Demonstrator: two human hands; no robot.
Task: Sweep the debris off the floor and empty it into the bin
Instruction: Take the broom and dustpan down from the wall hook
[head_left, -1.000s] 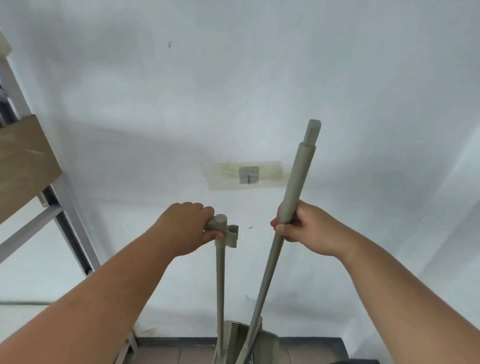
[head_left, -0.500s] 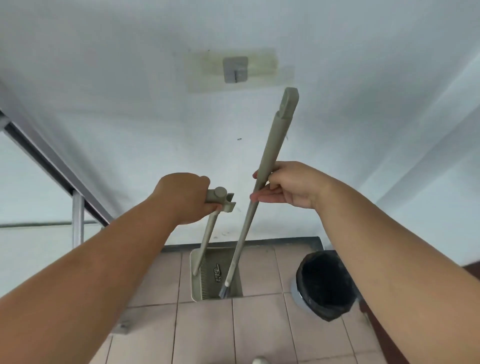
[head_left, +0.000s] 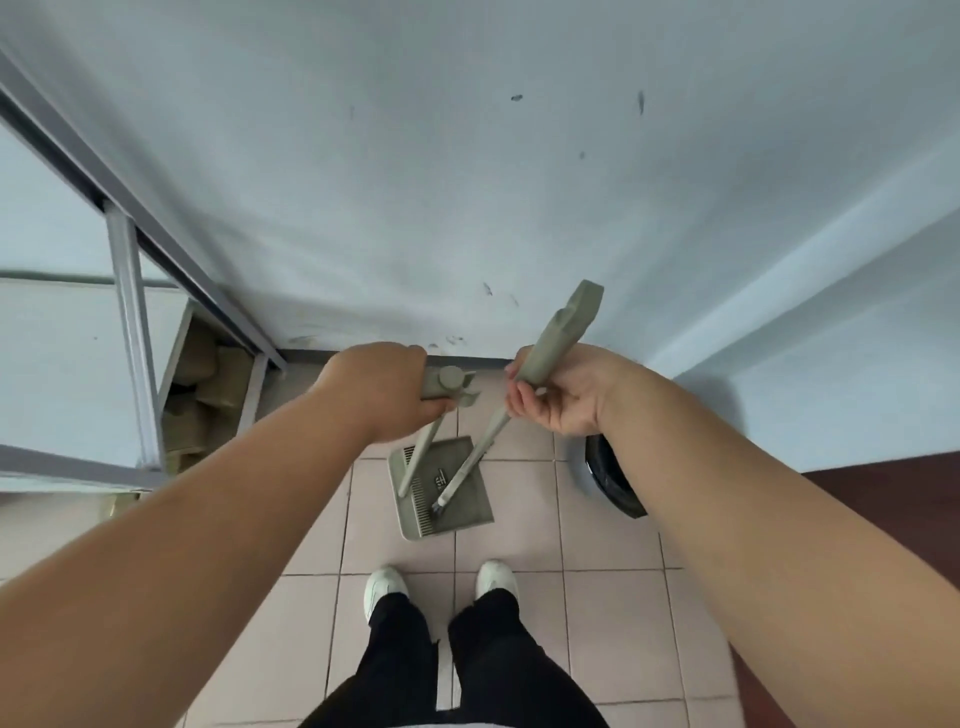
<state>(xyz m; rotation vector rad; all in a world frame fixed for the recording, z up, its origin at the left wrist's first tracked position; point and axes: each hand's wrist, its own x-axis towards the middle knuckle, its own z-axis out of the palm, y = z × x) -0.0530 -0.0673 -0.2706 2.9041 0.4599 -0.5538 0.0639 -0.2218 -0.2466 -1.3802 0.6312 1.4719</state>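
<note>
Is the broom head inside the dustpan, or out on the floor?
Inside. The broom slants down from the right hand, and its dark bristle end sits on the dustpan tray, not on the tiles.

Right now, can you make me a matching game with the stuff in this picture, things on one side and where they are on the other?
Things:
1. grey-green plastic dustpan
2. grey-green long broom handle
3. round black bin
4. white shoes

Places:
A. gripped in the right hand
B. partly hidden behind the right forearm
C. flat on the pink floor tiles, its handle in the left hand
D. nearest the bottom of the picture

Pairs: 1-C, 2-A, 3-B, 4-D
</note>
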